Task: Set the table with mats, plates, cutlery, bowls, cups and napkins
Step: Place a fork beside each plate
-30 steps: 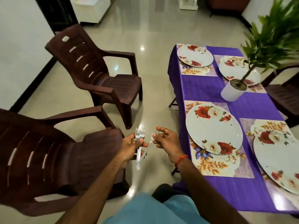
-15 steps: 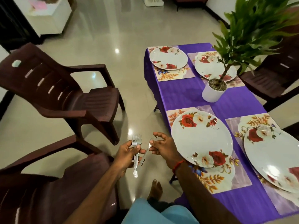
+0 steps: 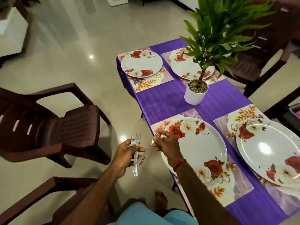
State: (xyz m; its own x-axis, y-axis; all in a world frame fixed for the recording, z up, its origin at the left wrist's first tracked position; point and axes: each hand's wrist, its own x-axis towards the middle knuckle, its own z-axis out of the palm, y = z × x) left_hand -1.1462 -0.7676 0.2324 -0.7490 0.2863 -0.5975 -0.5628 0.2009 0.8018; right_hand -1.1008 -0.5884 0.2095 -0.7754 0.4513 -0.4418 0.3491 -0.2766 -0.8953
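Shiny steel forks (image 3: pixel 136 138), tines up

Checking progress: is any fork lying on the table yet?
No, the mats hold only plates; the left hand grips a bundle of forks, the right hand pinches one fork.

No words, numbers, brand marks or signs can be read anywhere in this view. The plates (image 3: pixel 141 63) and mats (image 3: pixel 151 82) on the purple table (image 3: pixel 168 103) carry only printed roses and golden leaves. The white plant pot (image 3: pixel 194 96) at the table's middle is plain.
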